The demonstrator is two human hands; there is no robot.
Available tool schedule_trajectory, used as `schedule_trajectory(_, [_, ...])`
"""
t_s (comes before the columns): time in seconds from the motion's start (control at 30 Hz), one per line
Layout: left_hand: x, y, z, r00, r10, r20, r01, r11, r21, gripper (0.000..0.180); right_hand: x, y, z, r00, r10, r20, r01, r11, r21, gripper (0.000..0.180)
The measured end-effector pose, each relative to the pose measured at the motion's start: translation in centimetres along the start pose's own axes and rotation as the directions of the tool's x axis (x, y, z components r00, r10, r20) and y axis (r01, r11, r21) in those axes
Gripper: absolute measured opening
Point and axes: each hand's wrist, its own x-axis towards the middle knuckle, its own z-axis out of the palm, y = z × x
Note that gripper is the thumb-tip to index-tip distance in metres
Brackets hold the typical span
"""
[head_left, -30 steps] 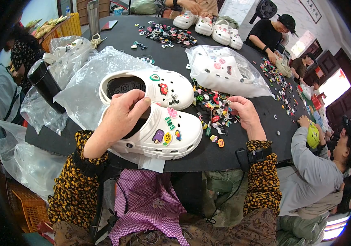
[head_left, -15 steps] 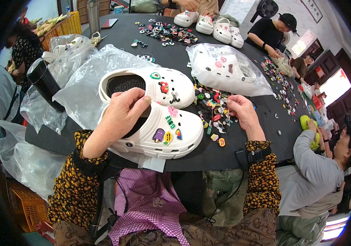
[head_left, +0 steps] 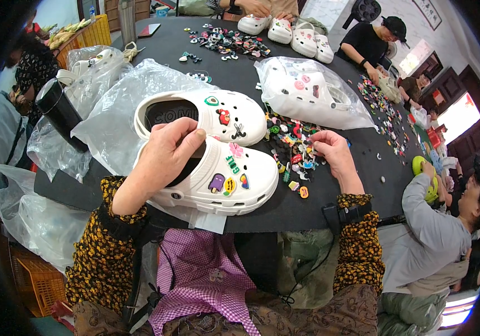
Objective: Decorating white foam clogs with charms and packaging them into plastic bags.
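Two white clogs lie side by side before me, toes to the right. On the near clog are several charms: a pink flower, green letters, a purple popsicle, a yellow round one and a rainbow piece. The far clog bears an avocado charm, a red one and a black one. My left hand is closed on the near clog's upper by its opening. Over the right edge of the loose charm pile, my right hand has thumb and fingertips pinched together. Whatever they hold is too small to make out.
Behind the pile lies a bagged pair of white clogs. Crumpled clear plastic and a black flask stand to the left. More charms and white clogs are across the table, where other people work.
My right hand stays at the pile's edge, its fingers shifting only slightly. The left hand and both clogs hold almost the same place.
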Motion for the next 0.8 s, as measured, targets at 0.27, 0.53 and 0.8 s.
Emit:
schedule_trajectory(0.27, [0.1, -0.1, 0.2, 1.0, 0.014, 0.013, -0.014, 1.0, -0.013, 0.023, -2.9, -2.3, -0.2, 0.984, -0.048, 0.174, 0.134, 0.837, -0.53, 0.016])
schedule_trajectory(0.53, [0.1, 0.0, 0.2, 1.0, 0.013, 0.017, -0.012, 0.997, -0.074, 0.022, -3.8, -1.0, 0.3, 0.866, -0.437, 0.244, 0.472, 0.55, -0.688, 0.016])
schedule_trajectory(0.8, [0.0, 0.0, 0.2, 1.0, 0.023, 0.004, -0.023, 1.0, -0.021, 0.022, -3.3, -2.2, -0.4, 0.999, -0.007, 0.043, 0.009, 0.999, -0.039, 0.01])
